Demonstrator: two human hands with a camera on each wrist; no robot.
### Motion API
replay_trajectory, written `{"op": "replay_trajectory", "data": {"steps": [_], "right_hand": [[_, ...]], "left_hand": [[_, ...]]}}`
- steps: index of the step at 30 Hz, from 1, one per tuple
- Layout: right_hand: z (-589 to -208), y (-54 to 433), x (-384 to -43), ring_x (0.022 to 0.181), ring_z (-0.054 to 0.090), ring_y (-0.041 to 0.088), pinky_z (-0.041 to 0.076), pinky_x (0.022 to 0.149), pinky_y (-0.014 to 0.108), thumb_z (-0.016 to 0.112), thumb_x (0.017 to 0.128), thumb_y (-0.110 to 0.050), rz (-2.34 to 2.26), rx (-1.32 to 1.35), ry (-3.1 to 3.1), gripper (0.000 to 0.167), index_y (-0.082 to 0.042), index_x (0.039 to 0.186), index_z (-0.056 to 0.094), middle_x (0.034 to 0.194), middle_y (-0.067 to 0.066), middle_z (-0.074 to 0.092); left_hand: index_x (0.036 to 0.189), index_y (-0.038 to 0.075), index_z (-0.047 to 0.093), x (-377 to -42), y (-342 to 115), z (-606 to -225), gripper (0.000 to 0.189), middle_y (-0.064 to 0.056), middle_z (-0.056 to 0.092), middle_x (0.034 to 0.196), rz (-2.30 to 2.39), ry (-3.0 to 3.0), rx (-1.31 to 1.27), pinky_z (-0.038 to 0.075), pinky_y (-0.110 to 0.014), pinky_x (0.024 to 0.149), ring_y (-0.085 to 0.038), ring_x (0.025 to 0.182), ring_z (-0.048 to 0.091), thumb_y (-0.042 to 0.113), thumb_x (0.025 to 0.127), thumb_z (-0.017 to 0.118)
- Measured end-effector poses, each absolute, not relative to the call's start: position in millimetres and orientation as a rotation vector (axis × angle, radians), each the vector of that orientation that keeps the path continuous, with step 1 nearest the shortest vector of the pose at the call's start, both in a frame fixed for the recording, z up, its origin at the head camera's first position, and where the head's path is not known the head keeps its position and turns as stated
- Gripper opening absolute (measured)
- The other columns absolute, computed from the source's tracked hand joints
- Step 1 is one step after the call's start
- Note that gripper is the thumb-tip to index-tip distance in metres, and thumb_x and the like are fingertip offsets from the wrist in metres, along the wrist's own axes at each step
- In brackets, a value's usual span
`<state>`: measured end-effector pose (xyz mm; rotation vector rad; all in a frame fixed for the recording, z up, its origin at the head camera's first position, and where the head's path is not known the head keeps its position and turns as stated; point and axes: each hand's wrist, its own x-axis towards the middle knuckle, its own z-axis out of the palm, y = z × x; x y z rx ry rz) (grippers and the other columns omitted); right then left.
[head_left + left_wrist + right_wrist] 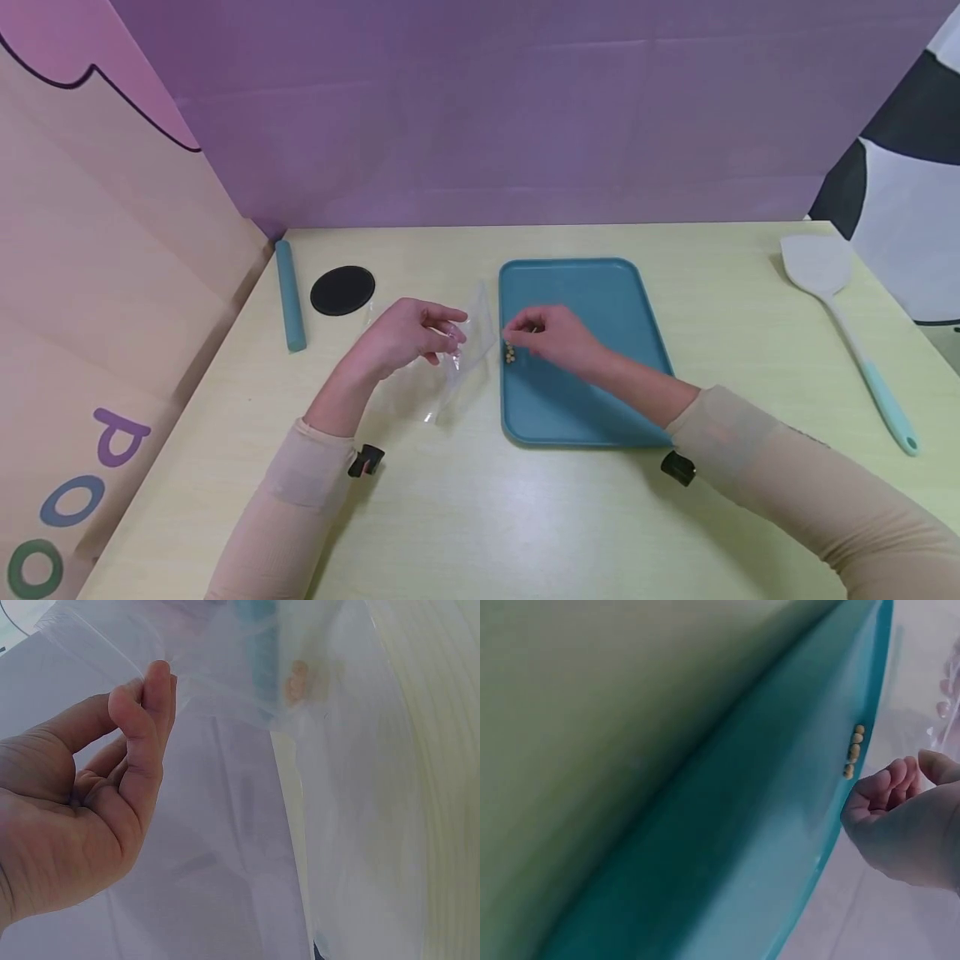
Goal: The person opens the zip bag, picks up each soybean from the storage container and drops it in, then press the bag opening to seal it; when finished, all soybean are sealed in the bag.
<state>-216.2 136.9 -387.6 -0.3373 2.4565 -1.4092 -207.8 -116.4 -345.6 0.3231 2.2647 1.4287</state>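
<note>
Left hand [411, 333] pinches a clear bag [482, 327]; right hand [558, 340], fingers curled, grip indiscernible, nears pellets [510, 354] on the tray [592, 296]. Disc [342, 291] and rod [291, 296] lie left, spatula [847, 333] right.

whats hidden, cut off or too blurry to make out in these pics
Whether the right hand holds anything: head and right wrist views, hidden by its own curl.
What the beige pieces are: head and right wrist views, too small.
Orange-brown smudge: left wrist view, blurred through the clear bag.
Part of the bag: head view, behind the left hand.
Part of the tray: head view, under the right forearm.
</note>
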Motion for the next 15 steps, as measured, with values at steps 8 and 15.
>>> {"op": "replay_trajectory", "data": {"steps": [8,15], "right_hand": [[-399.9,142.1,-216.2,0.08,0.056,0.021,0.047,0.068,0.031,0.074,0.093,-0.014,-1.254,-0.473,2.573,0.01,-0.006,0.099,0.077,0.087,0.003,0.07],[-404.1,141.6,-217.1,0.073,0.056,0.018,0.046,0.067,0.031,0.079,0.088,-0.012,-1.207,-0.51,2.613,0.008,-0.006,0.093,0.077,0.08,0.0,0.069]], "left_hand": [[0.138,0.001,0.061,-208.8,-114.1,-345.6,0.046,-0.02,0.069,0.119,1.437,2.25,0.308,0.057,-0.031,0.074,-0.033,0.1,0.069,0.0,0.093,0.067],[0.138,0.001,0.061,-209.2,-113.9,-345.4,0.045,-0.02,0.069,0.118,1.428,2.262,0.312,0.057,-0.031,0.074,-0.029,0.097,0.07,0.0,0.093,0.068]]}}
